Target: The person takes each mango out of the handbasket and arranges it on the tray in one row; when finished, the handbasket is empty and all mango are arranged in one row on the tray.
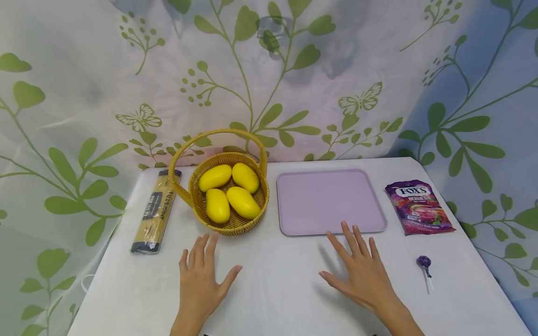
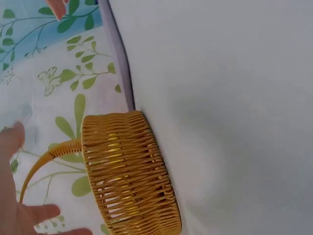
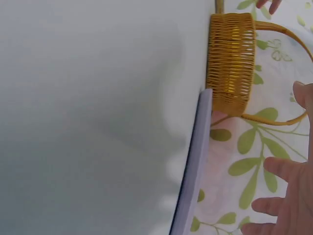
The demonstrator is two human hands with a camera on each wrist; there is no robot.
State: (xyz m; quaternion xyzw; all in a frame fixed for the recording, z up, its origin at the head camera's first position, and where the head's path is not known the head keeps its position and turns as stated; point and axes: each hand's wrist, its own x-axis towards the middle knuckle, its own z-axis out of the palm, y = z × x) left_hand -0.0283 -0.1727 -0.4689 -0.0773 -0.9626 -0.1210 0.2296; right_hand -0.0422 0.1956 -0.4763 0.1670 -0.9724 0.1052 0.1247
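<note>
My left hand is spread over the white table in front of a yellow wicker basket, fingertips close to its near side. Inside the basket lie several yellow mangoes, and its handle arches up at the back left. My right hand hovers with fingers apart, its fingertips overlapping the near edge of a lilac tray in the head view. Neither hand holds anything. Seen from the left wrist, the basket stands beyond my thumb and fingers; from the right wrist, the tray's edge shows side-on.
A pack of spaghetti lies left of the basket. Right of the tray is a purple bag of Fox's berry candy, with a purple-wrapped lollipop nearer the front. A leaf-patterned curtain rises behind the table.
</note>
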